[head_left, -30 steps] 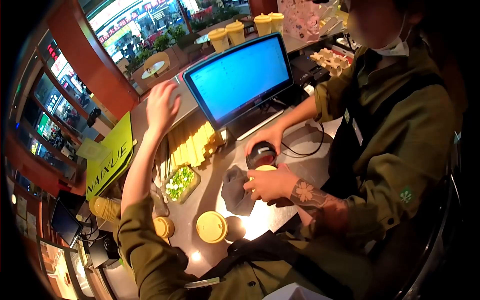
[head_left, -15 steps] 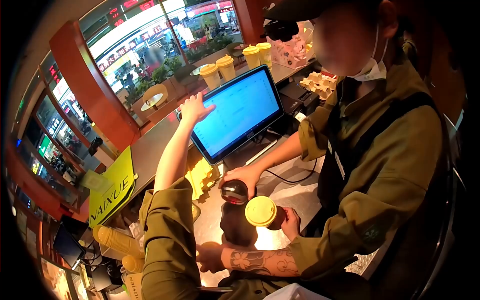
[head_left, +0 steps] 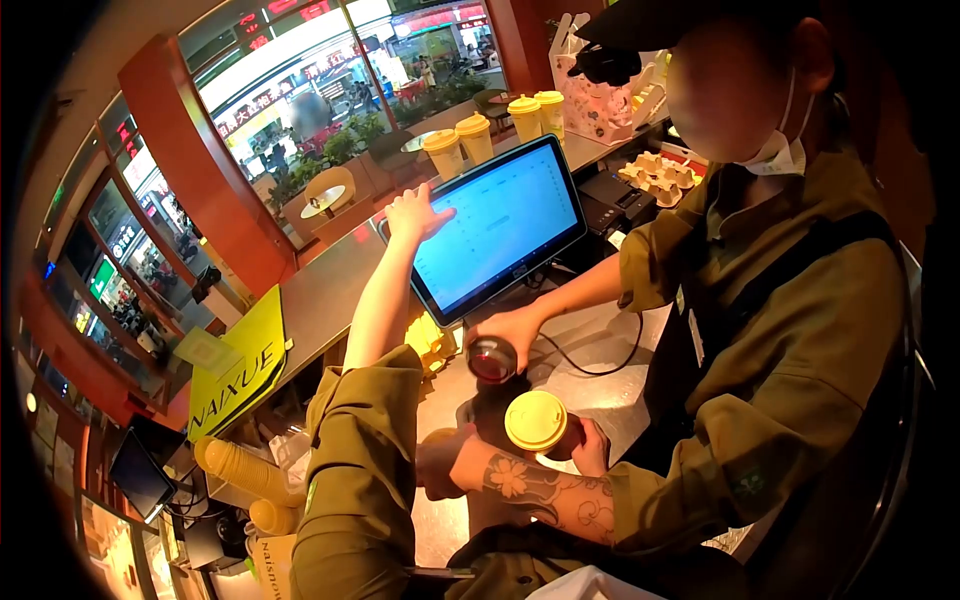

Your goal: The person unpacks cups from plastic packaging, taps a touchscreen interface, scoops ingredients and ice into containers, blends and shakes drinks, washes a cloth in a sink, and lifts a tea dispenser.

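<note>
My left hand (head_left: 415, 212) is open, its fingers spread over the upper left edge of a lit touchscreen (head_left: 500, 232). A dark cup with a yellow lid (head_left: 536, 420) stands upright, held from its right side by my right hand (head_left: 592, 447), whose wrist is hidden behind a co-worker's sleeve. One hand of the co-worker (head_left: 515, 328) grips a dark rounded device (head_left: 491, 358) with a red glow, just beyond the cup. The co-worker's tattooed forearm (head_left: 530, 490) crosses in front of me; the hand at its end is shadowed.
Several yellow lidded cups (head_left: 473, 138) stand behind the screen. Cardboard cup carriers (head_left: 660, 180) and a black printer (head_left: 612, 205) are at the right. Stacked yellow cups (head_left: 245, 470) and a yellow-green NAIXUE sign (head_left: 240, 370) are at the left. A black cable (head_left: 600, 372) crosses the counter.
The view has shifted slightly. The co-worker's tattooed forearm has moved up, farther from me, and the dark device has shifted toward the screen. My left hand stays at the screen edge.
</note>
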Available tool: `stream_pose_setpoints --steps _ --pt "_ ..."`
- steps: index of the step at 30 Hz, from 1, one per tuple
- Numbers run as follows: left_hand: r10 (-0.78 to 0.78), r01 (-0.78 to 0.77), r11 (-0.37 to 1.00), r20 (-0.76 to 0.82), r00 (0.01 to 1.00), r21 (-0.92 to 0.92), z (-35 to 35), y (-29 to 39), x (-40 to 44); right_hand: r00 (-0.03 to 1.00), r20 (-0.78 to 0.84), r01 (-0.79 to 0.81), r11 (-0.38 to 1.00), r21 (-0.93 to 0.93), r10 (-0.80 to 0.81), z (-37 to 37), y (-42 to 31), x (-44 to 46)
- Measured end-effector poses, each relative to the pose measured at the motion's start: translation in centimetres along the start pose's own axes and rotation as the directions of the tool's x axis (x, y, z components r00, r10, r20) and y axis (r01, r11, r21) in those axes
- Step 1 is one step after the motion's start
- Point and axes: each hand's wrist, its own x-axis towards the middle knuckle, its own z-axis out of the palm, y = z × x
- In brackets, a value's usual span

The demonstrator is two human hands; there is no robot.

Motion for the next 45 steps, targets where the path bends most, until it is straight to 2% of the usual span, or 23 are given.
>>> stream_pose_setpoints --steps 6,8,12,16,32,35,36,37,38,40,41,43,45 --pt "-0.027 0.027 0.999 -0.029 0.999 0.022 0.4 0.3 0.1 1.0 -0.008 0.027 0.999 -0.039 -0.027 0.2 0.8 -0.1" --pt "-0.041 0.041 0.999 0.009 0.999 -0.035 0.2 0.2 0.5 0.998 -0.037 0.048 0.998 -0.05 -0.05 0.1 0.5 -0.1" --pt "-0.025 0.03 0.997 0.067 0.997 -0.074 0.1 -0.3 0.7 0.998 0.007 -0.056 0.986 -0.157 0.058 0.3 1.4 -0.5" --pt "-0.013 0.016 0.998 0.042 0.999 -0.055 0.3 -0.2 0.7 1.0 -0.001 -0.031 0.993 -0.117 0.031 -0.5 -0.4 0.3" --pt "-0.033 0.034 0.999 0.02 0.999 -0.039 0.2 0.4 0.8 1.0 -0.007 0.018 0.994 -0.108 -0.019 -0.1 1.1 0.5" --pt "0.257 -0.245 0.966 -0.179 0.95 0.087 1.8 1.4 1.9 0.999 0.002 0.045 0.985 -0.169 -0.045 -0.1 1.3 0.4" --pt "0.275 -0.275 0.961 -0.223 0.935 0.033 2.9 2.0 2.6 0.998 -0.003 0.053 0.982 -0.181 -0.055 -0.1 1.2 0.4" --pt "0.222 -0.227 0.974 -0.18 0.958 -0.008 2.6 3.3 2.7 0.997 0.001 0.07 0.974 -0.214 -0.072 -0.1 1.1 0.3" --pt "0.17 -0.178 0.983 -0.135 0.976 -0.048 2.4 4.5 2.7 0.997 -0.024 0.064 0.986 -0.155 -0.068 -0.1 0.9 0.3" --pt "0.09 -0.089 0.996 -0.156 0.984 0.015 1.4 6.4 1.6 0.995 -0.076 0.058 0.998 -0.036 -0.06 -0.2 0.1 0.6" --pt "0.052 -0.045 0.998 -0.167 0.985 0.047 1.2 7.0 1.4 0.996 -0.067 0.056 0.998 -0.034 -0.059 -0.3 0.1 0.6" --pt "0.19 -0.272 0.952 -0.423 0.886 -0.143 8.3 4.1 5.8 0.993 -0.079 0.08 0.996 -0.034 -0.083 -0.5 -0.1 0.8" --pt "0.085 -0.077 0.996 -0.343 0.935 0.039 4.4 6.4 2.7 0.992 -0.079 0.092 0.995 -0.026 -0.093 -0.5 -0.1 0.8"
